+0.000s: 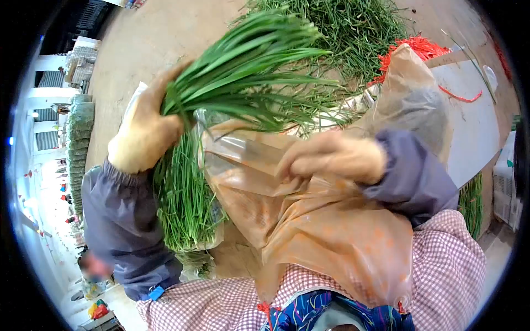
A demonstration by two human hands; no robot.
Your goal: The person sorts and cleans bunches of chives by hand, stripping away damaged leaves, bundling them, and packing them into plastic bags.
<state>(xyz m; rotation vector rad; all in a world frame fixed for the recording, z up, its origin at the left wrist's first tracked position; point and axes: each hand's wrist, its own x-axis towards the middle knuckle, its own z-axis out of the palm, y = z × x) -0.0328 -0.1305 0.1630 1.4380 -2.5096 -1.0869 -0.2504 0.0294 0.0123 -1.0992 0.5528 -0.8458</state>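
Observation:
A bunch of long green leafy stalks point(237, 71) is gripped in my left hand point(144, 127), raised at the upper left with the leaves fanned to the right. Below it stands more of the same greens point(187, 193), upright beside my left sleeve. My right hand point(331, 157) is at the centre over the translucent plastic apron point(337, 226) on my lap. Its fingers are bent and somewhat blurred, and whether they pinch anything is hard to see.
A large heap of loose greens point(353, 33) lies on the floor ahead. Red ties point(417, 52) sit by a white board point(469, 121) at the right. Stacked green bundles point(80, 143) line the left side. A blurred person point(95, 267) is at the lower left.

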